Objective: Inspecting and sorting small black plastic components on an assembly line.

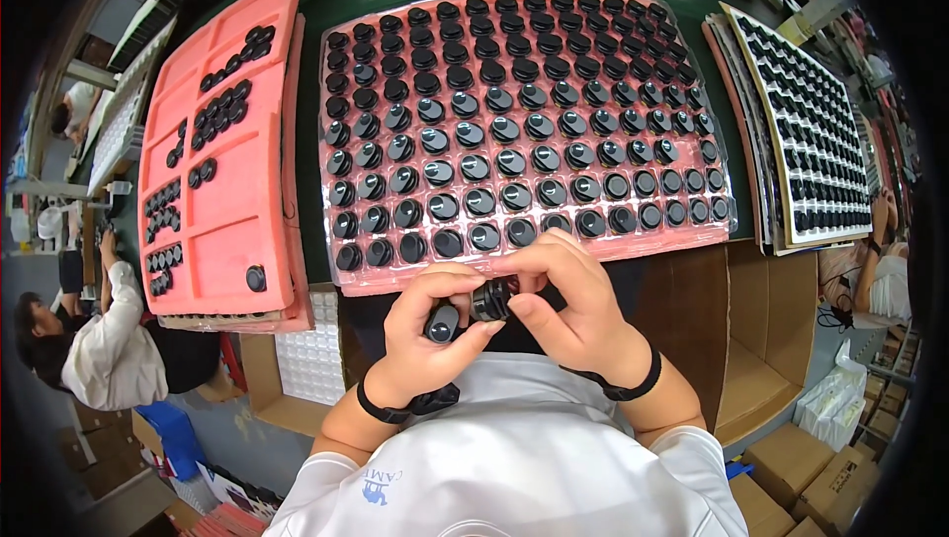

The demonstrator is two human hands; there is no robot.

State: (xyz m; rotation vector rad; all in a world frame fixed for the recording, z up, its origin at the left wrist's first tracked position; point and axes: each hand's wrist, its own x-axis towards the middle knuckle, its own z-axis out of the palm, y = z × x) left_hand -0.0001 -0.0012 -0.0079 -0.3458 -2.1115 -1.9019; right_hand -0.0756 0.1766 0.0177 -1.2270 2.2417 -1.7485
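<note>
Close to my body, in front of the pink tray, both my hands are brought together. My left hand [420,324] is closed around a small black part [444,323] with a glossy oval face, held against the palm. A second black round part [490,301] sits between its thumb and forefinger. My right hand [573,310] pinches this second part from the other side with thumb and forefinger; the exact contact is partly hidden. Just beyond my fingers lies a clear plastic tray [395,278] on pink backing, its pockets filled with rows of similar black parts.
At left, a pink compartment tray [232,240] holds loose black parts. A stack at right carries a white tray [830,237] of black parts. Open cardboard boxes [761,339] stand below the table edge. A co-worker in a white top [114,359] is at far left.
</note>
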